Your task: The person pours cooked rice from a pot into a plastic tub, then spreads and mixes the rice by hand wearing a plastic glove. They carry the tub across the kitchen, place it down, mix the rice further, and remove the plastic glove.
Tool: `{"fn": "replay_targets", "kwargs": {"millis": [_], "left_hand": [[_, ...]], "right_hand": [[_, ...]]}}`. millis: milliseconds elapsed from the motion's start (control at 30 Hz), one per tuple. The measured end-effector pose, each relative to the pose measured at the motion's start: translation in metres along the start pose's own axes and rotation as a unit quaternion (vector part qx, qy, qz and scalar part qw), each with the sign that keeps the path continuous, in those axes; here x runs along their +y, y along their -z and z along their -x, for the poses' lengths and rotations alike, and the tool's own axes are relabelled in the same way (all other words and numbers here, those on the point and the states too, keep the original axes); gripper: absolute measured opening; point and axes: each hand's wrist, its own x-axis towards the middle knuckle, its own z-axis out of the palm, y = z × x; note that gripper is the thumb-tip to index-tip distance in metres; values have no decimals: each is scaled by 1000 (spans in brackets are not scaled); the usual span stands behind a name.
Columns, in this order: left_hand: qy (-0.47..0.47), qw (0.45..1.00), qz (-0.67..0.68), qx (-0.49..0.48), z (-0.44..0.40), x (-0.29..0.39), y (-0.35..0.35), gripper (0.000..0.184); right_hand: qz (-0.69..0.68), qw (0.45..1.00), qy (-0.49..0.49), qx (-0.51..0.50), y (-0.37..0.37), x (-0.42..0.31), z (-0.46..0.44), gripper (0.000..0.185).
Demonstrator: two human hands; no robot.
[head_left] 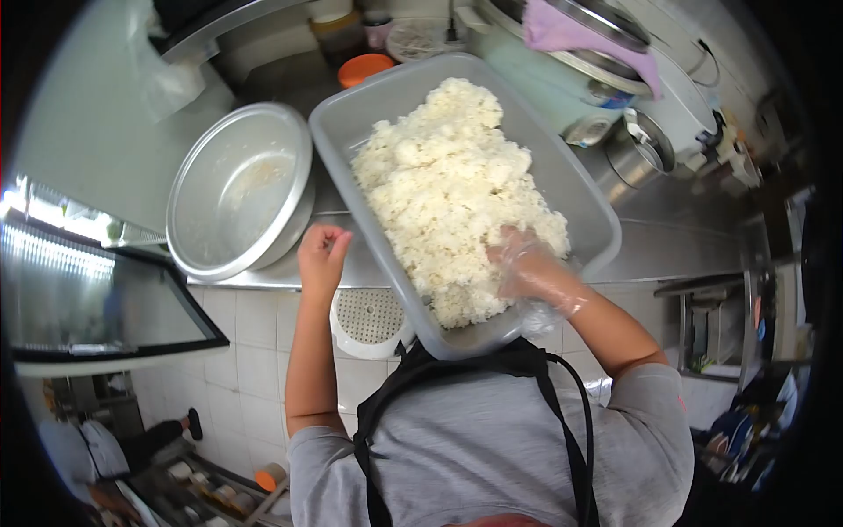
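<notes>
A large heap of white cooked rice (457, 189) fills much of a grey plastic tub (566, 189) that sits on the counter in front of me. My right hand (531, 268), in a clear plastic glove, is pushed into the near right side of the heap. Its fingers are curled into the rice and partly hidden by it. Bare and raised, my left hand (323, 255) is just outside the tub's left wall, with its fingers curled in and nothing visible in them. Left of it stands a wide metal basin (241, 193) with a few bits stuck to its inside.
Behind the tub are an orange lid (364, 68) and a big lidded pot with a pink cloth (588, 35) over it. A metal pot (637, 149) stands at the right. Below the counter edge is a white perforated stool (369, 321). Another person (97, 452) is at lower left.
</notes>
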Motion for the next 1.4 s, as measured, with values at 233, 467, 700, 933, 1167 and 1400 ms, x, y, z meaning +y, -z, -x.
{"fn": "replay_targets", "kwargs": {"millis": [233,467,700,933,1167,1400], "left_hand": [[-224,947,-232,16,-54,34,-59,29],[-96,986,-136,10,-46,15,-65,43],[-81,974,-193,88,7,46,-94,42],[-101,935,-330,78,86,117,-152,35],[-124,931,-340,-51,152,185,-202,45],[-202,937,-279,-56,89,169,-169,63]], "right_hand": [[-86,984,-103,-115,24,4,-11,46],[-223,964,-114,-85,8,37,7,50],[-292,954,-65,-25,-16,115,21,55],[-385,919,-88,14,-5,193,55,45],[-316,938,-144,14,13,250,84,47],[-350,925,-111,94,-3,284,46,51]]}}
